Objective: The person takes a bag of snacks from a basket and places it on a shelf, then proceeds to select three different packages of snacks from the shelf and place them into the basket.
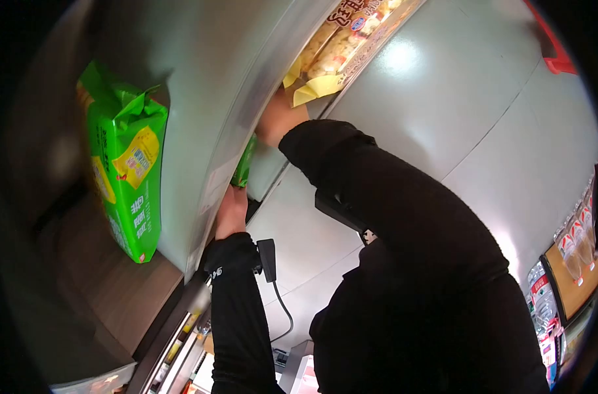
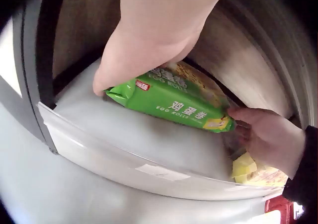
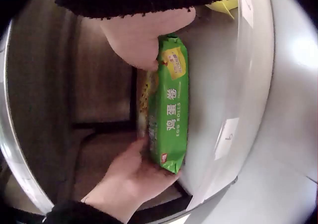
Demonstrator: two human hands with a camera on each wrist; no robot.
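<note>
A green packet of egg rolls (image 3: 171, 109) lies along a shelf behind its clear front lip, both hands at its ends. My left hand (image 2: 149, 40) grips one crimped end; in the right wrist view that same left hand (image 3: 129, 179) curls under the packet's lower end. At the opposite end, beside the yellow label, my right hand (image 2: 271, 137) pinches the wrapper between thumb and fingers. From the head, only a green strip of the packet (image 1: 244, 164) shows between the left hand (image 1: 232, 213) and the right hand (image 1: 279, 121).
Another green packet (image 1: 131, 171) stands on the shelf surface to the left. Yellow-ended snack packs (image 1: 332, 56) sit beyond the right hand. The clear shelf lip (image 2: 124, 164) runs along the front. Bottles (image 1: 575, 236) stand at the far right.
</note>
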